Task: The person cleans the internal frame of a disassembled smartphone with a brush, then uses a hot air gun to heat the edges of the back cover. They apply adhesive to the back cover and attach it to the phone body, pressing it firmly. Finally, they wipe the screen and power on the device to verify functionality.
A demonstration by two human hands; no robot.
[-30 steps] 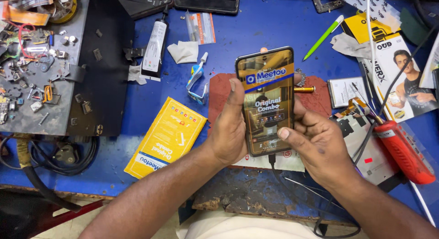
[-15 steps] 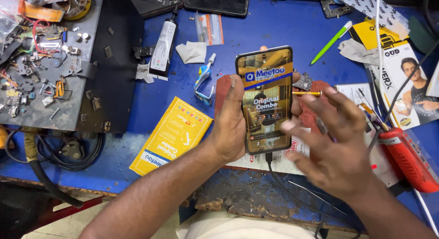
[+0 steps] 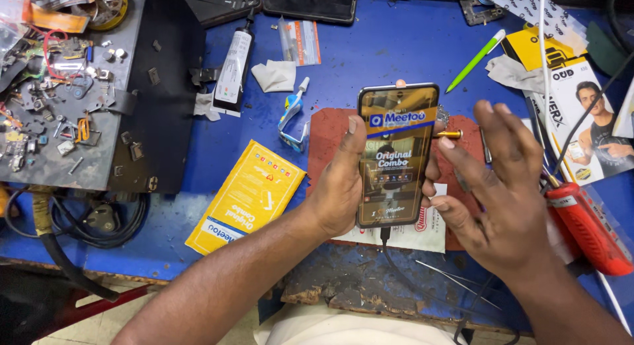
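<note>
My left hand [image 3: 340,186] grips a smartphone [image 3: 395,153] by its left edge and holds it upright above a red-brown work mat [image 3: 327,130]. The phone's front carries a printed protective film, and a dark cable [image 3: 389,249] leaves its bottom end. To the right of the phone my right hand [image 3: 498,193] is spread with its fingers apart, holding nothing; its thumb is close to the phone's lower right edge. A small gold-tipped tool [image 3: 450,133] lies on the mat just behind the phone.
A yellow flat package [image 3: 247,196] lies left of my left arm. A glue tube [image 3: 232,68], a small blue-and-white bottle [image 3: 292,107], a green pen [image 3: 474,61], a red tool [image 3: 588,226], printed boxes [image 3: 581,114] and a metal tray of small parts [image 3: 59,87] crowd the blue bench.
My right hand has let go of the phone's lower right side and opened out to the right, fingers spread. The left hand still holds the phone in the same spot.
</note>
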